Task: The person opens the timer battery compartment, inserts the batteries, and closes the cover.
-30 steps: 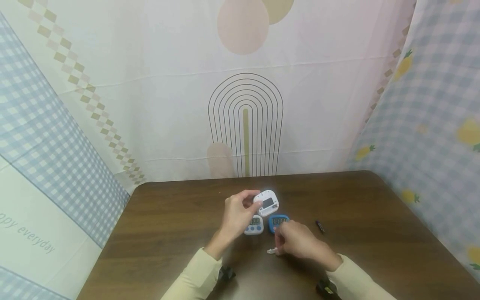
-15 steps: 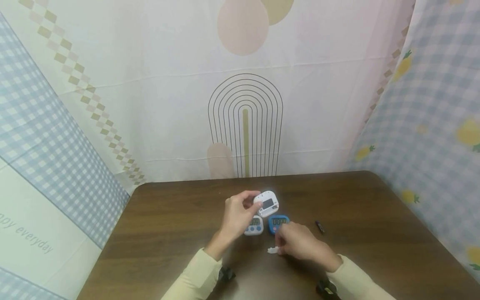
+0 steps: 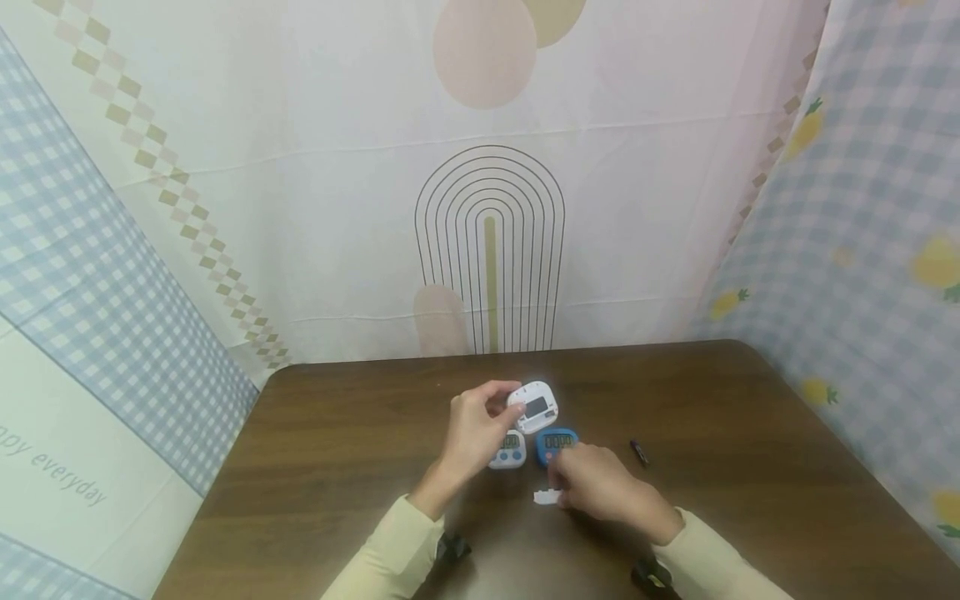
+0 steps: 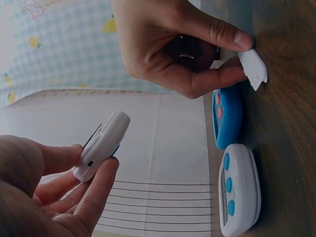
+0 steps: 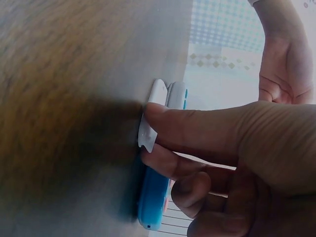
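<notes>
My left hand (image 3: 474, 429) holds a white digital timer (image 3: 535, 407) up off the table between thumb and fingers, its back turned toward the head camera with the battery slot uncovered. In my right hand (image 3: 596, 482) a small white battery cover (image 3: 547, 497) is pinched between thumb and finger, low over the table at its edge, as the left wrist view shows. Behind the hands, a second white timer (image 3: 507, 450) with blue buttons and a blue timer (image 3: 553, 444) with pink buttons lie face up side by side. My right hand partly overlaps the blue one.
A dark AAA-like battery (image 3: 639, 452) lies on the brown wooden table (image 3: 360, 433), right of the blue timer. Patterned cloth (image 3: 360, 250) hangs behind the far edge and along both sides.
The battery cover has turned slightly in my right fingers, its flat side now showing more to the head camera. My left hand and its timer stay almost still.
</notes>
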